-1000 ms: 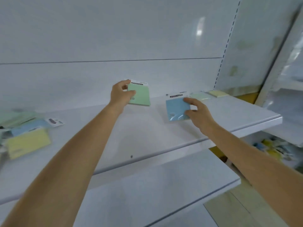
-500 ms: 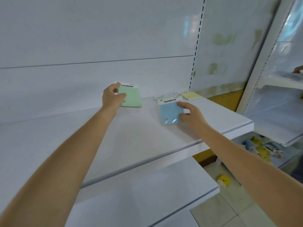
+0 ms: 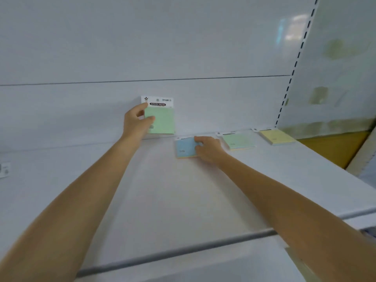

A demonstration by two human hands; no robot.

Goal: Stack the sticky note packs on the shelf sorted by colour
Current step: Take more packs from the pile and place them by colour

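The left hand (image 3: 138, 124) is pinching a green sticky note pack (image 3: 161, 121) by its left edge, with the thumb lying across the front and the fingers behind. This pack is standing upright close to the back panel (image 3: 203, 102). Its long axis is running vertically, its white "STICKY NOTE" header card is pointing up, and its face is turning toward the camera. Whether its lower edge is touching the shelf (image 3: 183, 200) cannot be told.

The right hand (image 3: 208, 150) is gripping, with curled fingers, the right side of a blue sticky note pack (image 3: 185, 148). That pack is lying flat on the shelf, its header end pointing toward the back panel.

To its right, 2 more packs are lying flat the same way and apart from each other: a second green pack (image 3: 238, 140), then a yellow pack (image 3: 275, 136).
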